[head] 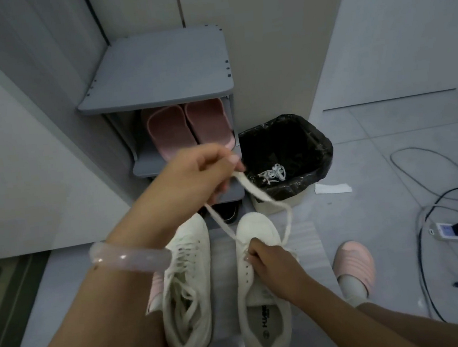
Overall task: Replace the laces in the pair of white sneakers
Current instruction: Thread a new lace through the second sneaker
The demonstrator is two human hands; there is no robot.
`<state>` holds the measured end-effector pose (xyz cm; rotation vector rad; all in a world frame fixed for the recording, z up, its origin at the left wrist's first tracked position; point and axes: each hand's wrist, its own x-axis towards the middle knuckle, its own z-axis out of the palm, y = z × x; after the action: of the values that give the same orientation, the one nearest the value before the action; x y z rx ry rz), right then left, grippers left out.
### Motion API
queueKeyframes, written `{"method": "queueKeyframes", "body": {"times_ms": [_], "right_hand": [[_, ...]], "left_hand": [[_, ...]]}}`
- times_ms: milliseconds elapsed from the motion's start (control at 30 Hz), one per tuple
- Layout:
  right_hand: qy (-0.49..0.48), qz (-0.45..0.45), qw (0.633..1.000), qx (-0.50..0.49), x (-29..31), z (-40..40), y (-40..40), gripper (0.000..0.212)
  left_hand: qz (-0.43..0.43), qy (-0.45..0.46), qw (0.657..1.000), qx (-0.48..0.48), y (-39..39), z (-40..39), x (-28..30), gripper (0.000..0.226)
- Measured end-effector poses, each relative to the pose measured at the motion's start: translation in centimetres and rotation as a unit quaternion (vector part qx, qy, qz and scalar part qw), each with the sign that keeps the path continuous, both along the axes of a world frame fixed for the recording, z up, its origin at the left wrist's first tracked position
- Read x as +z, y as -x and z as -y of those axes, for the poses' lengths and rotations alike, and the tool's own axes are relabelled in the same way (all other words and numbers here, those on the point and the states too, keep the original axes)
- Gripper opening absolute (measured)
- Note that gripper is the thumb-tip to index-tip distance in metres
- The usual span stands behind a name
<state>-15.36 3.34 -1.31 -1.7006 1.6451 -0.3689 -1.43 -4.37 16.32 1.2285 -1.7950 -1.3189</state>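
Two white sneakers stand side by side on the floor, toes pointing away from me. The left sneaker (187,285) is laced, its laces loose. The right sneaker (263,297) has a white lace (255,191) running from its front eyelets up in a loop. My left hand (202,173), a pale bangle on its wrist, is raised above the shoes and pinches that lace. My right hand (271,265) rests on the right sneaker's tongue area, fingers curled and gripping the shoe's upper near the eyelets.
A grey shoe rack (157,96) holds pink slippers (189,126) straight ahead. A bin with a black bag (312,142) holds a bundle of white laces (274,172). Cables and a power strip (448,230) lie at right. My slippered foot (353,262) is beside the shoes.
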Motion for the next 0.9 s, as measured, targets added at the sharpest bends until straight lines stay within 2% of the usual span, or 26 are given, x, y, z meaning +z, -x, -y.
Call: {"method": "queueKeyframes", "body": {"times_ms": [33, 67, 100, 167, 200, 267, 300, 367, 433, 467, 533, 567, 600, 700, 767, 833, 900], "right_hand": [[0.009, -0.008, 1.000, 0.004, 0.5, -0.2, 0.0, 0.024], [0.022, -0.020, 0.999, 0.014, 1.1, -0.5, 0.1, 0.021], [0.037, -0.025, 0.999, 0.026, 1.9, -0.8, 0.1, 0.019], [0.060, -0.002, 0.997, 0.054, 3.7, -1.5, 0.2, 0.017], [0.059, 0.037, 0.996, 0.062, 4.7, -1.9, 0.3, 0.019], [0.035, 0.160, 0.986, 0.026, 6.8, -2.4, 0.5, 0.021], [0.027, 0.215, 0.976, -0.017, 7.6, -2.4, 0.7, 0.020], [0.017, 0.293, 0.948, -0.124, 9.1, -2.3, 1.2, 0.020], [-0.018, 0.366, 0.903, -0.222, 10.3, -2.1, 1.3, 0.021], [-0.043, 0.415, 0.870, -0.262, 10.9, -2.0, 1.1, 0.020], [-0.088, 0.511, 0.795, -0.315, 12.5, -1.6, 0.5, 0.019], [-0.096, 0.535, 0.775, -0.323, 13.4, -1.3, 0.2, 0.019], [-0.093, 0.538, 0.773, -0.323, 14.3, -0.9, -0.1, 0.019], [-0.053, 0.510, 0.794, -0.327, 18.1, 0.3, -0.2, 0.020], [-0.007, 0.530, 0.789, -0.311, 22.2, 1.1, 0.7, 0.025], [0.070, 0.596, 0.753, -0.270, 27.0, 1.4, 2.1, 0.029], [0.143, 0.673, 0.700, -0.194, 31.4, 1.3, 3.3, 0.022]], "left_hand": [[0.023, 0.041, 0.998, 0.031, -1.2, -0.3, -0.1, 0.015], [0.107, 0.089, 0.989, 0.049, -2.2, -0.6, -0.5, 0.011], [0.217, 0.122, 0.967, 0.046, -3.0, -1.0, -1.3, 0.023], [0.366, 0.082, 0.927, 0.003, -3.9, -2.6, -4.3, 0.049], [0.415, 0.051, 0.908, -0.020, -3.8, -3.8, -6.1, 0.054], [0.484, 0.066, 0.871, -0.055, -2.9, -6.6, -9.6, 0.054], [0.470, 0.088, 0.875, -0.078, -2.1, -7.7, -11.3, 0.051], [0.372, 0.084, 0.909, -0.166, -0.3, -9.7, -13.5, 0.048], [0.358, 0.120, 0.890, -0.256, 1.3, -10.9, -15.1, 0.056], [0.375, 0.155, 0.875, -0.263, 1.5, -11.0, -15.7, 0.058], [0.387, 0.178, 0.872, -0.241, 1.4, -11.0, -16.9, 0.058], [0.384, 0.176, 0.875, -0.238, 1.3, -11.0, -17.4, 0.056], [0.385, 0.170, 0.875, -0.240, 1.4, -10.9, -17.8, 0.053], [0.404, 0.150, 0.868, -0.247, 1.8, -10.8, -18.5, 0.050], [0.412, 0.135, 0.866, -0.249, 1.8, -10.5, -19.0, 0.049], [0.417, 0.124, 0.864, -0.254, 1.8, -10.2, -19.3, 0.048], [0.415, 0.108, 0.867, -0.255, 1.9, -10.1, -19.6, 0.048]]}}
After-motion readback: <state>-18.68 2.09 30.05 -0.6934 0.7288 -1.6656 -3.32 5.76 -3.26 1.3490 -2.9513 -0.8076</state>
